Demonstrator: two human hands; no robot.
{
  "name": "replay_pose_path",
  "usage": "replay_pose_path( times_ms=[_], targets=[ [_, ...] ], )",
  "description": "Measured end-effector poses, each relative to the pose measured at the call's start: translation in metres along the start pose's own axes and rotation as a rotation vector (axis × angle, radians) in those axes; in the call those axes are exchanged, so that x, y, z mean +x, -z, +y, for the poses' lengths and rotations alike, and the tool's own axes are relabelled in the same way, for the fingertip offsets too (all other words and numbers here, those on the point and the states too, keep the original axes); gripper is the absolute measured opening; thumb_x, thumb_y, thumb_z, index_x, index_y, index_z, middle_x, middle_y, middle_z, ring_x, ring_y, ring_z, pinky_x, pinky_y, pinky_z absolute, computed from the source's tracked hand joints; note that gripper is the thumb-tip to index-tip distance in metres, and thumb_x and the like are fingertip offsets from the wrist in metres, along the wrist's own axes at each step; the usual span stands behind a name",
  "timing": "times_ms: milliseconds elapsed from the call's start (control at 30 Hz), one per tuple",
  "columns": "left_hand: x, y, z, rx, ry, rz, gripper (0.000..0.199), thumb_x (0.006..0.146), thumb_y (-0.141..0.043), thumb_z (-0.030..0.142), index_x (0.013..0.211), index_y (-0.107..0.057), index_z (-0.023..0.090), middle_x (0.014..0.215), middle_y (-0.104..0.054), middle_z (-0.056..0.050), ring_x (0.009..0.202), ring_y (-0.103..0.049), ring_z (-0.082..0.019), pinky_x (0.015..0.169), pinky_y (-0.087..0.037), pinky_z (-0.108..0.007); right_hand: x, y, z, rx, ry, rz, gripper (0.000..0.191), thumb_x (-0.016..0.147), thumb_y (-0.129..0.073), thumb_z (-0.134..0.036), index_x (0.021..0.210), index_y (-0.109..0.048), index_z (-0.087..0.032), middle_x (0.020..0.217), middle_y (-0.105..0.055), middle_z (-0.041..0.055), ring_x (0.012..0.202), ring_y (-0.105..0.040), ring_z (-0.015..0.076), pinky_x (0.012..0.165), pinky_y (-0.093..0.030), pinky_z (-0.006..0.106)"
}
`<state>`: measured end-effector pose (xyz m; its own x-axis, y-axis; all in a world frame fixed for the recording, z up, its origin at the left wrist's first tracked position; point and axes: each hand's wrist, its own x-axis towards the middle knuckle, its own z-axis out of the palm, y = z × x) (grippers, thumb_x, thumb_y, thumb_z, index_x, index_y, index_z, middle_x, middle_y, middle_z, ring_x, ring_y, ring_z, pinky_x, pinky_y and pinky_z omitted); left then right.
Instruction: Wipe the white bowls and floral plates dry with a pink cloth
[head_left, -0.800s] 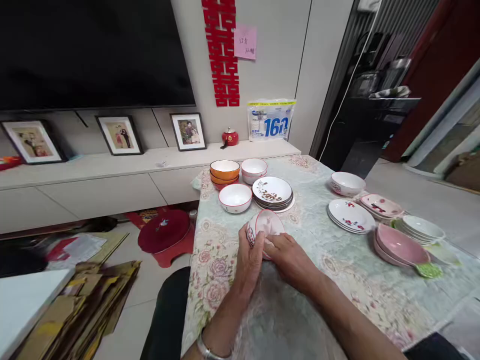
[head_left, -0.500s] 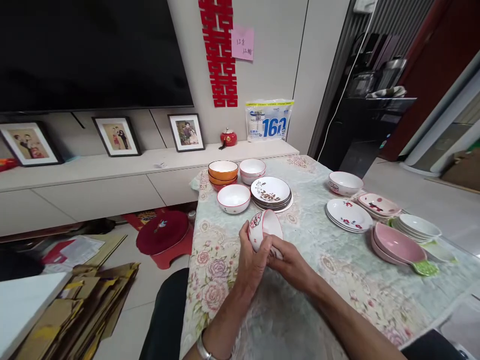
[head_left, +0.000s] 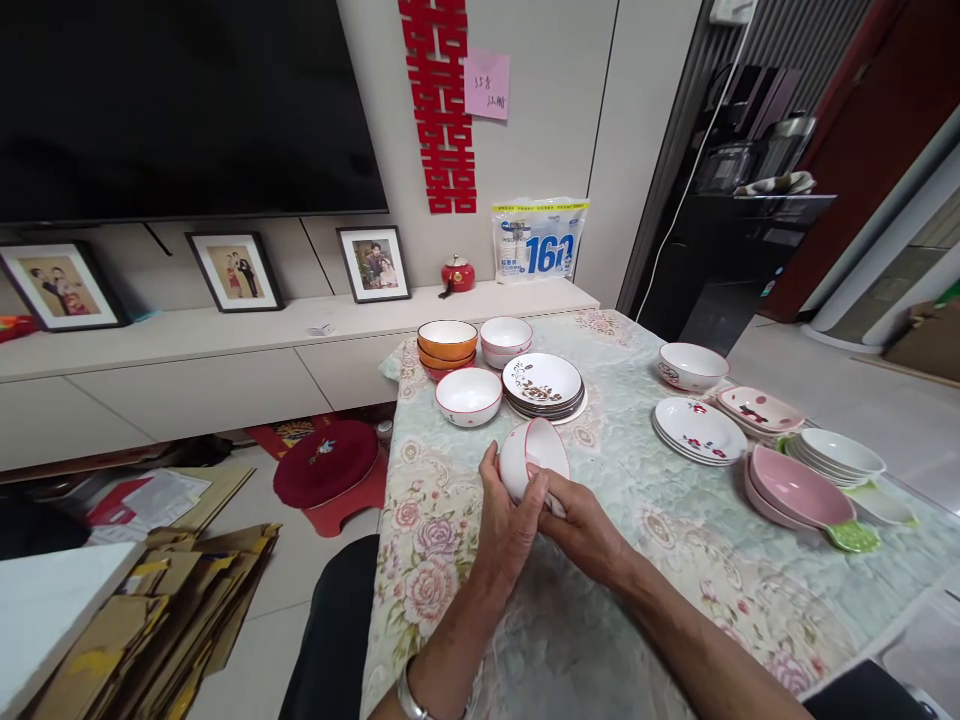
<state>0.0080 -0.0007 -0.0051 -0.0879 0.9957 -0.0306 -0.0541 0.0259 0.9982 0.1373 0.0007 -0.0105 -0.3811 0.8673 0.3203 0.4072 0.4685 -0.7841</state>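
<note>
Held bowl: a white bowl with a red rim [head_left: 523, 462], tilted, its opening turned up and to the right, over the near part of the flower-patterned tabletop [head_left: 622, 470].
Left hand: the left hand [head_left: 511, 520] grips the bowl's left side and underside.
Right hand: the right hand [head_left: 581, 518] grips its near right side, touching the left hand.
Far left dishes: orange bowls [head_left: 447, 343] stacked beside 2 pink-rimmed bowls [head_left: 506, 336]; nearer, a white bowl with a thin red rim [head_left: 469, 393] just left of a stack of brown-flowered plates [head_left: 543, 380].
Right dishes: a deep white bowl [head_left: 694, 367] at the far side; nearer, white plates with red flowers [head_left: 700, 432], pink patterned dishes [head_left: 761, 408], white dishes [head_left: 840, 455] in a stack, and pink dishes [head_left: 801, 487] beside a leafy green handle [head_left: 853, 537].
Ledge beyond: 3 framed photos [head_left: 373, 265], a red jar [head_left: 457, 276] and a plastic bag marked 160 [head_left: 540, 240].
</note>
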Motion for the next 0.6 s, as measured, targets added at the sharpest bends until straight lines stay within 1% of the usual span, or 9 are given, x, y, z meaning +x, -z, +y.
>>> replay_pose_path(
  times_ms=[67, 167, 267, 333, 400, 467, 500, 567, 600],
  targets=[
    [-0.0004, 0.0023, 0.0019, -0.008, -0.01, 0.0, 0.077, 0.085, -0.059, 0.052, 0.145, -0.026, 0.017, 0.141, -0.047, -0.019, 0.126, -0.05, -0.029, 0.105, -0.04, -0.043, 0.0014, 0.0007, -0.0014, -0.011, 0.054, -0.064, 0.019, 0.092, -0.055, -0.028, 0.109, -0.057, -0.02, 0.097, -0.063, 0.0031, 0.085, -0.058, 0.0174, 0.074, -0.048, 0.027],
    [0.0017, 0.0071, 0.0015, -0.013, -0.008, 0.02, 0.065, 0.089, -0.052, 0.053, 0.141, -0.035, 0.018, 0.136, -0.053, -0.016, 0.123, -0.053, -0.028, 0.104, -0.039, -0.042, 0.0019, 0.0039, -0.0006, -0.238, 0.159, -0.17, 0.03, 0.089, -0.051, -0.015, 0.118, -0.056, -0.022, 0.105, -0.063, 0.0067, 0.095, -0.058, 0.0199, 0.082, -0.047, 0.031],
    [0.0041, 0.0091, -0.0009, -0.005, -0.007, 0.031, 0.065, 0.089, -0.052, 0.054, 0.141, -0.035, 0.018, 0.135, -0.053, -0.016, 0.124, -0.052, -0.028, 0.106, -0.038, -0.042, 0.0001, 0.0061, 0.0023, -0.495, 0.169, -0.192, 0.044, 0.085, -0.045, -0.004, 0.124, -0.055, -0.023, 0.106, -0.063, 0.0086, 0.098, -0.057, 0.0209, 0.085, -0.046, 0.034],
    [0.0041, 0.008, -0.0022, 0.0, -0.011, 0.03, 0.071, 0.087, -0.055, 0.054, 0.143, -0.03, 0.018, 0.137, -0.052, -0.017, 0.124, -0.052, -0.028, 0.106, -0.038, -0.042, -0.0018, 0.0054, 0.0045, -0.577, 0.142, -0.182, 0.043, 0.085, -0.044, -0.003, 0.122, -0.056, -0.021, 0.104, -0.063, 0.0091, 0.096, -0.057, 0.021, 0.083, -0.046, 0.034],
    [0.0029, 0.0058, -0.0025, 0.007, -0.011, 0.019, 0.08, 0.085, -0.058, 0.054, 0.146, -0.022, 0.017, 0.14, -0.048, -0.019, 0.126, -0.051, -0.029, 0.106, -0.038, -0.042, -0.0033, 0.0032, 0.006, -0.524, 0.127, -0.16, 0.031, 0.088, -0.046, -0.007, 0.113, -0.059, -0.02, 0.1, -0.063, 0.008, 0.09, -0.058, 0.0197, 0.077, -0.046, 0.03],
    [0.0011, 0.0039, -0.0019, 0.004, -0.009, 0.005, 0.085, 0.083, -0.061, 0.053, 0.148, -0.018, 0.016, 0.141, -0.047, -0.02, 0.125, -0.051, -0.03, 0.105, -0.039, -0.043, -0.0035, 0.0012, 0.0059, -0.351, 0.122, -0.11, 0.017, 0.092, -0.049, -0.015, 0.103, -0.061, -0.02, 0.094, -0.063, 0.0054, 0.084, -0.058, 0.017, 0.072, -0.045, 0.027],
    [0.0005, 0.0035, -0.0015, 0.0, -0.009, 0.0, 0.085, 0.083, -0.061, 0.052, 0.147, -0.019, 0.017, 0.14, -0.047, -0.02, 0.125, -0.052, -0.03, 0.105, -0.04, -0.044, -0.0029, 0.0009, 0.005, -0.251, 0.119, -0.085, 0.012, 0.094, -0.05, -0.02, 0.1, -0.061, -0.02, 0.092, -0.063, 0.0043, 0.082, -0.058, 0.0159, 0.071, -0.045, 0.026],
    [-0.0002, 0.0038, -0.0006, 0.001, -0.019, 0.01, 0.078, 0.083, -0.061, 0.052, 0.144, -0.026, 0.018, 0.137, -0.051, -0.018, 0.122, -0.054, -0.029, 0.103, -0.041, -0.043, -0.0005, 0.0027, 0.0022, -0.092, 0.111, -0.068, 0.013, 0.095, -0.052, -0.029, 0.1, -0.06, -0.02, 0.094, -0.064, 0.0032, 0.082, -0.058, 0.0148, 0.072, -0.045, 0.025],
    [-0.0002, 0.0045, -0.0003, 0.004, -0.024, 0.016, 0.074, 0.084, -0.059, 0.053, 0.143, -0.03, 0.019, 0.135, -0.052, -0.017, 0.12, -0.055, -0.029, 0.101, -0.042, -0.042, 0.001, 0.0047, 0.0004, -0.048, 0.114, -0.085, 0.016, 0.095, -0.053, -0.033, 0.102, -0.061, -0.02, 0.096, -0.065, 0.0034, 0.084, -0.059, 0.0151, 0.074, -0.045, 0.025]
  ],
)
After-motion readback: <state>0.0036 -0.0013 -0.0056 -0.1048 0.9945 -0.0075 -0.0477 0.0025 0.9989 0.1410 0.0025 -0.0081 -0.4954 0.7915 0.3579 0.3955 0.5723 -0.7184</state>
